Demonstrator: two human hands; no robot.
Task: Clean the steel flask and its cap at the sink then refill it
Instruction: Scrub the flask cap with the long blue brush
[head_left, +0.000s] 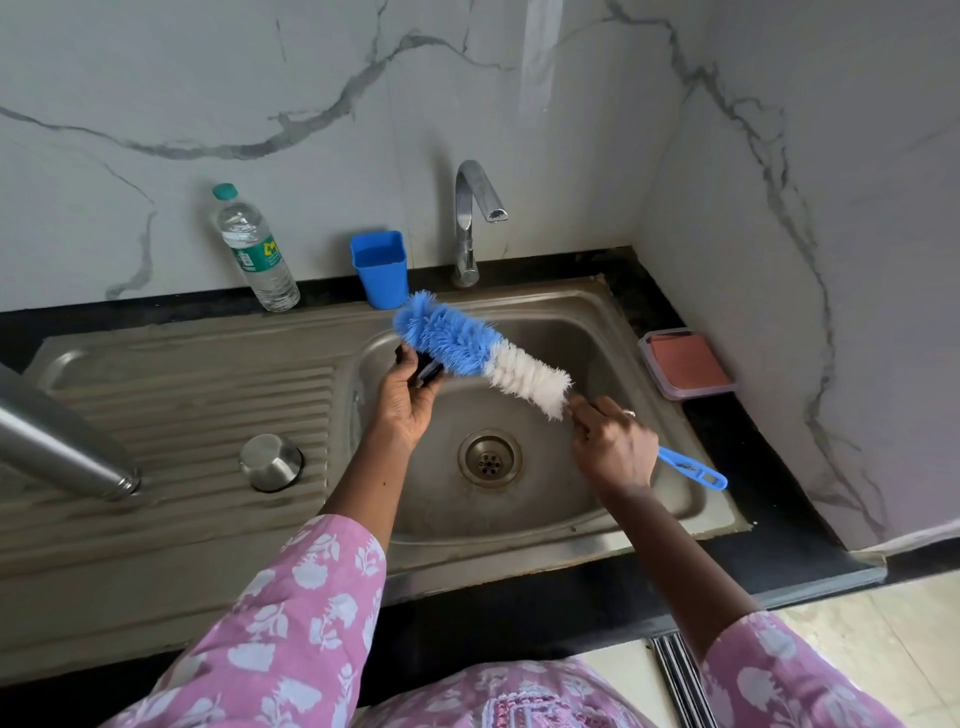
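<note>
My left hand (405, 395) holds a small dark flask cap (427, 370) over the sink basin (597, 338). My right hand (613, 447) grips the blue handle of a bottle brush (478, 348), whose blue and white bristles lie against the cap. The steel flask (62, 441) lies on its side on the ribbed drainboard at the left, partly out of view. A steel cup-shaped lid (270, 461) sits upside down on the drainboard near it.
A chrome tap (470, 218) stands behind the basin, not running. A blue plastic cup (380, 267) and a clear water bottle (254, 249) stand at the back wall. A lidded box with a pink sponge (688, 364) sits to the right. The drain (488, 457) is open.
</note>
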